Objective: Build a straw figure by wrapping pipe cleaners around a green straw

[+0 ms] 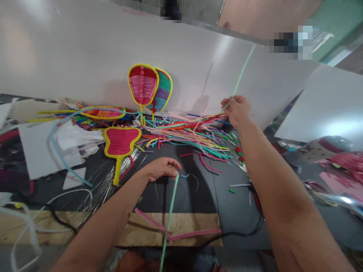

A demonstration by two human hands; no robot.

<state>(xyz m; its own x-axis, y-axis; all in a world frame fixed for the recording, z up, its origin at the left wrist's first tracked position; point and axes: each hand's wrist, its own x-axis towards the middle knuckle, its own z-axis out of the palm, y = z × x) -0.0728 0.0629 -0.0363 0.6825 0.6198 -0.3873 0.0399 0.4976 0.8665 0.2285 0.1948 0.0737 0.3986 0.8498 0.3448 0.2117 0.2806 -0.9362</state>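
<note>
Over the middle of the dark table, my left hand [163, 169] pinches the top of a twisted light green pipe cleaner [172, 202], which hangs down past the table's front edge. A bent pink pipe cleaner [195, 233] lies beside and across its lower part. My right hand [236, 108] is raised farther back, its fingers closed on another light green pipe cleaner [244, 70] that slants up in front of the white board. Below that hand spreads a loose heap of coloured pipe cleaners [184, 130].
Two yellow-rimmed fan shapes [144, 86] lean upright against the white board [85, 49]. A red fan with a yellow handle [121, 141] lies at left-centre, near silvery wires [98, 196]. White paper [42, 151] is at left, a black cable [241, 233] at right. Brown cardboard [141, 232] lines the front edge.
</note>
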